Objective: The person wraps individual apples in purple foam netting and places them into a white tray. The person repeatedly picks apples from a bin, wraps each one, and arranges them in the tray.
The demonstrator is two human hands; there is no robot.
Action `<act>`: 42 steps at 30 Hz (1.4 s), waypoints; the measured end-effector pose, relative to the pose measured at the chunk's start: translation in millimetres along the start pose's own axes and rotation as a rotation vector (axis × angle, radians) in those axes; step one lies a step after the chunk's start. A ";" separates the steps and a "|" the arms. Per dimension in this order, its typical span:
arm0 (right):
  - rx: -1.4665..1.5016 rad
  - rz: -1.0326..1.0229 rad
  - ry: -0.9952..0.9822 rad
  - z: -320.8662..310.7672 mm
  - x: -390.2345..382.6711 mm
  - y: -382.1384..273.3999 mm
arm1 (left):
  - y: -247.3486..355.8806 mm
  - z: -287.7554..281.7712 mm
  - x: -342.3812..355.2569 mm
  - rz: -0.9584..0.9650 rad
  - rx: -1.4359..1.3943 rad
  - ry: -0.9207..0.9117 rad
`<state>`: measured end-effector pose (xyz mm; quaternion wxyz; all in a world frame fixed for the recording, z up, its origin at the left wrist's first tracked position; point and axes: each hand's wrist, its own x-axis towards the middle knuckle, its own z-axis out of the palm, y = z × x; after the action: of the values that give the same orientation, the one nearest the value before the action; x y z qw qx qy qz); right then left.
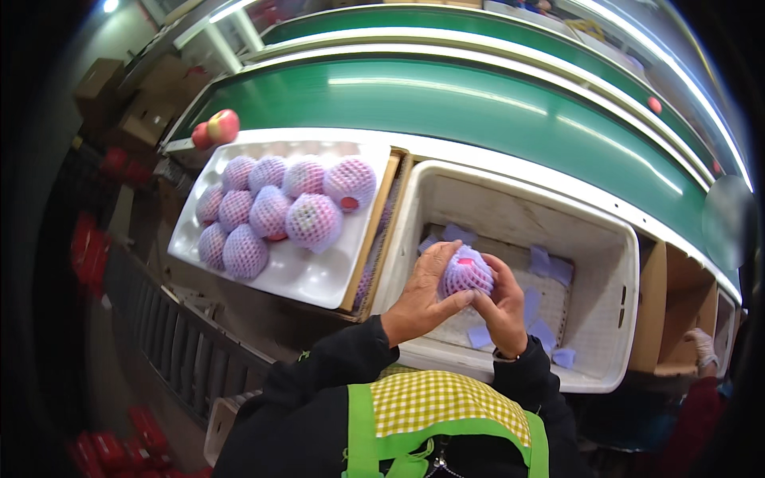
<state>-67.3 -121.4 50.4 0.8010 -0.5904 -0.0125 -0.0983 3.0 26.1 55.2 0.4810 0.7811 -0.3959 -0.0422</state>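
Between my two hands is an apple in a purple foam net [466, 273], with a patch of red skin showing through near its top. My left hand [429, 285] wraps its left side, the thumb along the bottom. From the right, the fingers of my right hand [502, 303] close round it. Both hands are above a white plastic crate [602, 231] with several flat purple foam nets [550, 265] on its floor. Left of the crate, a white moulded tray [319, 279] carries several apples in purple nets [315, 221].
Two bare apples [216, 129] lie at the tray's far left corner, beside a green conveyor belt [430, 99]. A cardboard box [687, 307] stands right of the crate, with another person's gloved hand [703, 349] at it. A dark slatted rail [187, 342] runs along the lower left.
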 end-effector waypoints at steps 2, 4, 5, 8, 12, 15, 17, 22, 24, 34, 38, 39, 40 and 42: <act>0.034 -0.002 -0.026 5.5 2.2 -0.4 | 1.6 -9.3 -3.9 -0.116 -0.165 -0.007; 0.029 -0.012 -0.075 2.0 -3.6 -1.0 | 4.8 -10.0 -8.6 -0.316 -0.637 -0.069; 0.068 -0.024 -0.111 2.9 -2.5 1.8 | 10.4 -16.3 -10.0 -0.341 -0.771 -0.048; 0.188 0.007 -0.183 -0.7 -0.6 5.1 | 18.3 -28.4 -15.8 -0.496 -1.029 0.033; 0.148 0.105 -0.116 -0.9 -0.9 2.6 | 20.3 -44.1 -26.5 -0.507 -1.179 0.060; 0.126 0.126 -0.075 -2.4 -1.0 3.1 | 35.9 -65.3 -36.1 -0.493 -1.183 0.109; 0.084 0.132 -0.070 -4.1 -2.1 4.2 | 34.9 -86.7 -53.6 -0.454 -1.147 0.256; 0.047 0.172 -0.130 1.2 -2.6 3.5 | 24.4 -152.9 -85.9 -0.360 -0.631 0.638; 0.026 0.202 -0.158 5.2 -2.4 3.2 | 9.4 -167.2 -92.1 -0.360 -0.345 0.698; -0.008 0.251 -0.184 3.7 -3.1 7.6 | -5.0 -175.1 -90.0 -0.537 0.767 0.425; -0.043 0.262 -0.174 2.9 -4.7 9.5 | 12.3 -185.5 -87.6 -0.296 1.008 0.352; -0.061 0.265 -0.186 4.0 -4.0 9.8 | 18.7 -183.1 -82.6 -0.264 1.024 0.284; -0.083 0.270 -0.191 4.5 -4.5 10.5 | 21.0 -181.4 -78.5 -0.230 1.039 0.215; -0.127 0.278 -0.203 5.0 -5.1 13.2 | -0.4 -178.8 -79.9 -0.276 0.947 0.173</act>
<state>-69.6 -112.1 38.8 0.7627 -0.6426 -0.0051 0.0729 28.6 207.2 125.1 0.0944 0.9595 -0.2230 0.1438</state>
